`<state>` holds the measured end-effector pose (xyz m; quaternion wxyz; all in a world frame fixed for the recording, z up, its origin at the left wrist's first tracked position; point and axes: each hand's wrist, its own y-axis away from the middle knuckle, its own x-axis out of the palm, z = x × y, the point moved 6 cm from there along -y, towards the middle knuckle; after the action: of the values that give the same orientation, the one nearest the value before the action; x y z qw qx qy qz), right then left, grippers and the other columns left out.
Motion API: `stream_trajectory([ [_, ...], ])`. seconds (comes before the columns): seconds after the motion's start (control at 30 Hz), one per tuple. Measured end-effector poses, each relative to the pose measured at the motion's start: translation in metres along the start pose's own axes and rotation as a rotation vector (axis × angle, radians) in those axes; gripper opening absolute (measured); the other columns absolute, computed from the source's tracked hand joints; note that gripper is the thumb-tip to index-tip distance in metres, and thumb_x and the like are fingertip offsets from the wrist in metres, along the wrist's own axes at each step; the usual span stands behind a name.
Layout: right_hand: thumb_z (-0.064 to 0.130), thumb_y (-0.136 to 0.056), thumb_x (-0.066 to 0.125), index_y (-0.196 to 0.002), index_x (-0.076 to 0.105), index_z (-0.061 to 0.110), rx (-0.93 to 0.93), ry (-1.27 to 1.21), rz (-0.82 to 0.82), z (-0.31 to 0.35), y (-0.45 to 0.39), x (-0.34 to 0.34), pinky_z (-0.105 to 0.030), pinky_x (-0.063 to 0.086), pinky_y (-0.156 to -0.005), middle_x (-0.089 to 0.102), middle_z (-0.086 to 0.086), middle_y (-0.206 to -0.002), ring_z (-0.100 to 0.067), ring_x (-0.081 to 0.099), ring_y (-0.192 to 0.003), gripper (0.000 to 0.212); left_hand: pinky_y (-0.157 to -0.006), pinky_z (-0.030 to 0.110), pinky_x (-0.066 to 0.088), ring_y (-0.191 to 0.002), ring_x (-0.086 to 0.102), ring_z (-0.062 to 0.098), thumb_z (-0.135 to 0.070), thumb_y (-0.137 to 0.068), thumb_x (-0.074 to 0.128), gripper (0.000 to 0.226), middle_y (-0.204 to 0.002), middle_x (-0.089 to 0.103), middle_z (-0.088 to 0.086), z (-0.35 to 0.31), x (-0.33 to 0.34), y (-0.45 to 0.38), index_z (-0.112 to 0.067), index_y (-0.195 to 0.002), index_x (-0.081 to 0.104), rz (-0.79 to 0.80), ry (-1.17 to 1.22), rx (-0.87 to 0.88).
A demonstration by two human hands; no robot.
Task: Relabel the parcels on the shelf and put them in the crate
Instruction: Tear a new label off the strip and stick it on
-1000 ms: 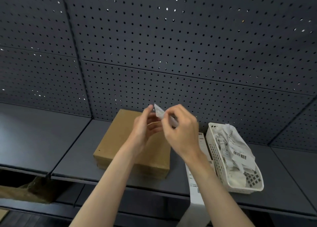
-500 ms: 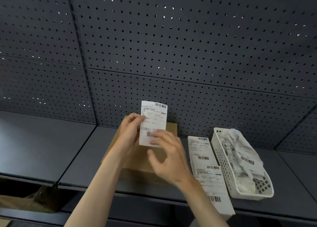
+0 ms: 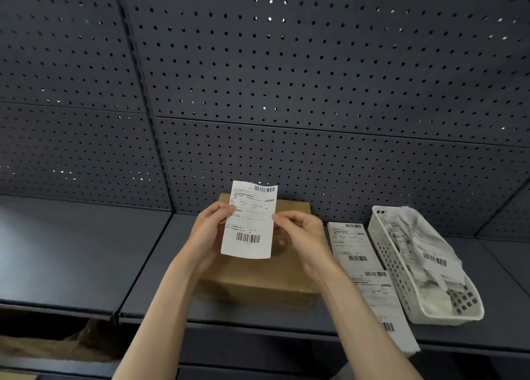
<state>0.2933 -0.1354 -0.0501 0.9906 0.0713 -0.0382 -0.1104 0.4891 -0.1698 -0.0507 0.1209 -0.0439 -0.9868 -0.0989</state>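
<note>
Both hands' grip (image 3: 210,230) (image 3: 301,233) on label (image 3: 249,227) edges.

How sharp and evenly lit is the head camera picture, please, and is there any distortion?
Head view: the label and its barcodes are crisp, though the fine print is unreadable; the box front is dim and soft; the wide lens bends the shelf edges; bright specks show through the pegboard holes.
</note>
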Motion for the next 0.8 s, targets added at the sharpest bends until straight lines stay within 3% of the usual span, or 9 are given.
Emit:
stream_trajectory([
  [0.3, 0.004, -0.093, 0.070, -0.087, 0.073, 0.009, 0.006, 0.112, -0.130, -0.008, -0.006, -0.005, -0.014, 0.048, -0.053, 0.078, -0.006, -0.092, -0.008, 0.063, -0.068, 0.009, -0.086, 0.047, 0.053, -0.096, 0.072, 0.032, -0.016, -0.100, 0.059, 0.021, -0.102, 0.076, 0.013, 0.020, -0.001, -0.013, -0.008, -0.081, 0.055, 0.005, -0.046, -0.015],
  [0.4, 0.003, -0.093, 0.070, -0.085, 0.074, 0.009, 0.016, 0.110, -0.180, -0.013, -0.008, -0.011, -0.016, 0.049, -0.053, 0.077, -0.006, -0.088, -0.009, 0.065, -0.070, 0.010, -0.085, 0.041, 0.058, -0.092, 0.074, 0.029, -0.018, -0.096, 0.066, 0.019, -0.095, 0.078, 0.009, 0.019, -0.008, -0.020, -0.003, -0.085, 0.066, -0.039, -0.231, 0.036],
  [0.5, 0.004, -0.088, 0.074, -0.083, 0.075, 0.011, 0.026, 0.164, -0.254, -0.021, -0.014, -0.014, -0.022, 0.050, -0.061, 0.078, -0.007, -0.087, -0.017, 0.071, -0.078, 0.009, -0.080, 0.039, 0.055, -0.085, 0.072, 0.021, -0.025, -0.094, 0.070, 0.020, -0.085, 0.078, -0.001, 0.017, -0.011, -0.032, -0.010, -0.082, 0.074, -0.080, -0.447, 0.090],
  [0.6, 0.007, -0.083, 0.079, -0.087, 0.072, 0.014, 0.042, 0.183, -0.288, -0.026, -0.019, -0.012, -0.030, 0.056, -0.072, 0.077, -0.008, -0.088, -0.025, 0.075, -0.086, 0.010, -0.083, 0.040, 0.054, -0.089, 0.068, 0.018, -0.033, -0.096, 0.064, 0.022, -0.087, 0.074, -0.007, 0.013, -0.009, -0.042, -0.021, -0.079, 0.071, -0.130, -0.705, 0.154],
  [0.8, 0.010, -0.080, 0.076, -0.086, 0.061, 0.025, 0.019, 0.416, -0.353, -0.020, -0.021, -0.013, -0.038, 0.057, -0.085, 0.070, 0.006, -0.089, -0.016, 0.069, -0.087, 0.022, -0.085, 0.040, 0.048, -0.085, 0.062, 0.023, -0.036, -0.100, 0.055, 0.021, -0.085, 0.068, -0.005, 0.012, 0.001, -0.043, -0.022, -0.087, 0.064, -0.193, -1.080, 0.228],
])
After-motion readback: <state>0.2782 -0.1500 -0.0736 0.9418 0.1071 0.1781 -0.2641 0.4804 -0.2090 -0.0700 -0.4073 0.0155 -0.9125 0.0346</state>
